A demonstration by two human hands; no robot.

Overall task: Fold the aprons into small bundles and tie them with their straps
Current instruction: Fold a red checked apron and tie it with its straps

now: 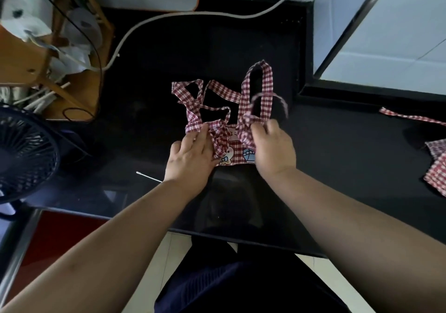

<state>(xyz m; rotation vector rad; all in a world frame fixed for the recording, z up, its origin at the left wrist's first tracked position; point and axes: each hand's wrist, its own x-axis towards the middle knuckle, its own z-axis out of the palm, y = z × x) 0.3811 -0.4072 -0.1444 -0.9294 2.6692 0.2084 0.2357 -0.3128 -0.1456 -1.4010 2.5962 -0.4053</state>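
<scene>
Two bare hands work on one red-and-white checked cloth apron [237,154], folded into a small bundle near the middle of the glossy black tabletop [337,155]. On its left side the left hand [190,155] presses down with fingers [201,136] almost straight. The right hand [272,148] has its fingers curled round a checked strap [249,121]. The loose strap loops lie on the far side, so I think the nearer right hand must bring one across the bundle. A second checked apron [436,167] lies at the right.

Left hand [190,157] flat, right hand [274,147] pinching strap [245,95], forearms extended
</scene>
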